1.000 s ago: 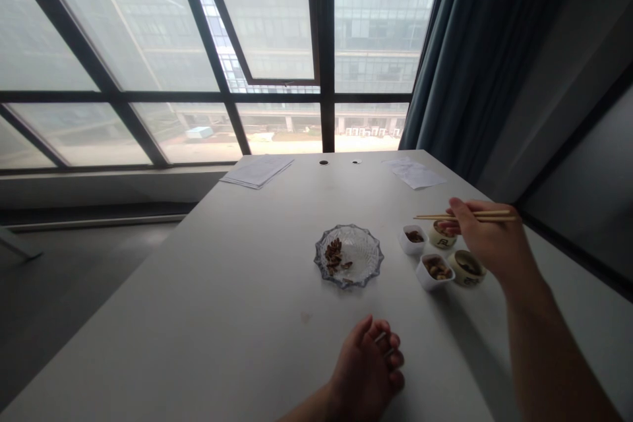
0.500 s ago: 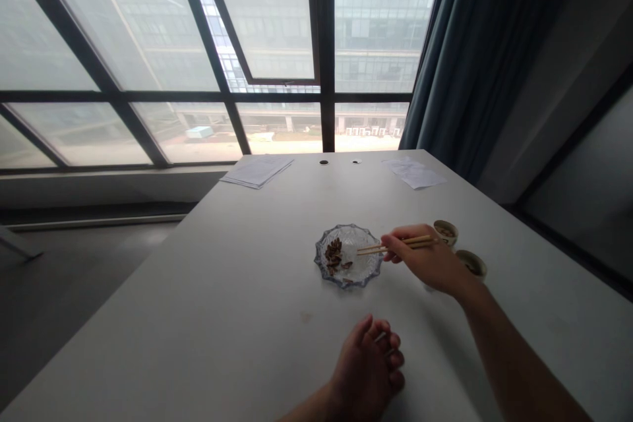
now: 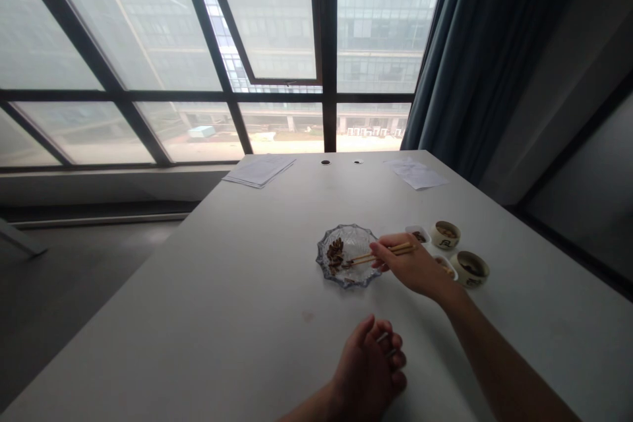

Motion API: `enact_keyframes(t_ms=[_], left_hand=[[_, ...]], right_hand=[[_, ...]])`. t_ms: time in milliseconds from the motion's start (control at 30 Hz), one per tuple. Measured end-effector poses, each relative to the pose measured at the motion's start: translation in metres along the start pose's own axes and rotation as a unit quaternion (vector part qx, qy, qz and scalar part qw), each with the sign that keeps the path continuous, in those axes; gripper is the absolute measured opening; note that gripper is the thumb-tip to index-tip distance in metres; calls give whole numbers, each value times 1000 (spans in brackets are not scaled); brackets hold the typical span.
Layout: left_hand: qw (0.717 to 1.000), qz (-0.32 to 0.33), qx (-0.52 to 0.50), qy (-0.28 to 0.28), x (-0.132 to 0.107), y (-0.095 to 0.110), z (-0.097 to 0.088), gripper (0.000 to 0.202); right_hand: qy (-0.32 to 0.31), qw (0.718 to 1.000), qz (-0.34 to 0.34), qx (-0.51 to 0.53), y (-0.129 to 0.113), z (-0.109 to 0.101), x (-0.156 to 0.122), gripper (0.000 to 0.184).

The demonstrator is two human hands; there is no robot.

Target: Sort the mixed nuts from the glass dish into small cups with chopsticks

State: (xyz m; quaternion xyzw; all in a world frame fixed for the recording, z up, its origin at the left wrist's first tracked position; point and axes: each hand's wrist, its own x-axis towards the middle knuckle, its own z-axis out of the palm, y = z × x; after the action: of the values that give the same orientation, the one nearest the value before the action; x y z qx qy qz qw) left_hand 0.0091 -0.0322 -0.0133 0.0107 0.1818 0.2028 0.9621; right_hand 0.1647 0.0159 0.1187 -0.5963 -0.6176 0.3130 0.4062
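Observation:
A scalloped clear glass plate (image 3: 355,235) sits on the white table. Small dark brown pieces (image 3: 335,252), perhaps seeds or nuts, are heaped in its left part, with a few loose ones nearby. My right hand (image 3: 410,268) is closed around a pair of wooden chopsticks (image 3: 362,258) over the plate's right rim. Their tips reach down to a loose piece near the middle of the plate; whether they grip it I cannot tell. My left hand (image 3: 368,366) rests on the table in front of the plate, fingers loosely curled and apart, holding nothing.
Right of the plate stand two round cream bowls, the far bowl (image 3: 446,236) and the near bowl (image 3: 469,270). Beside them are a small white dish (image 3: 410,231) and another, partly hidden by my right hand. Paper sheets (image 3: 260,171) and more papers (image 3: 420,173) lie at the far edge.
My right hand has moved left and slightly nearer, carrying the chopstick tips to the loose piece. The small white dishes have come into view behind it. My left hand is nearly unchanged.

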Motion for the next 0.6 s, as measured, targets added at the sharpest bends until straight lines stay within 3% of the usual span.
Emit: enact_keyframes(t_ms=[200,333,467,600], left_hand=[[1000,2,0,0,0,0,1,23],[1000,-1,1,-1,0,0,0,23],[1000,2,5,5,-1,0,0,22],[1000,-1,3,6,-1,1,1,22]], right_hand=[[23,1000,10,6,-3,1,-2,41],[54,998,7,11,-13,-12,-6,39],[148,989,14,10,-18,-40,-13,38],[282,959,15,10,-13,-71,-18,39]])
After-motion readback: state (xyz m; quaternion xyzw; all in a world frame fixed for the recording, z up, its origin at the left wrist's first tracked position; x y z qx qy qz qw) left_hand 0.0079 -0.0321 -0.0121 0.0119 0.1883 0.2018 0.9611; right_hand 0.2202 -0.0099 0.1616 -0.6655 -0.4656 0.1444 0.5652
